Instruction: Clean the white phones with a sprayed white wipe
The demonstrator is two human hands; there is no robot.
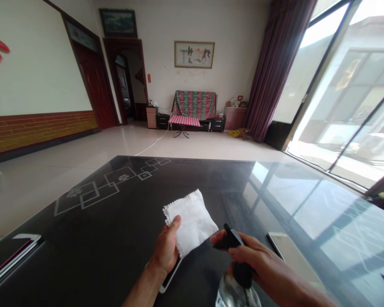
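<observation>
A white cloth point(192, 221) with zigzag edges lies spread in my left hand point(168, 247), thumb on top and fingers hidden beneath it. Below that hand and partly covered by it shows the end of a phone point(172, 275) with a white edge; whether it rests on the table or is held, I cannot tell. My right hand point(252, 256) is wrapped round the black neck of a clear spray bottle point(235, 294), its forefinger at the trigger. The black nozzle point(232, 234) points toward the cloth, apart from it. The bottle's bottom is out of view.
Under my hands is a glossy black table point(141, 200) with a pale square pattern. Stacked phones or tablets point(16, 260) lie at its left edge. Another pale device point(294, 256) lies right of my right hand, partly covered by it. Farther off stands a small checked table point(184, 121).
</observation>
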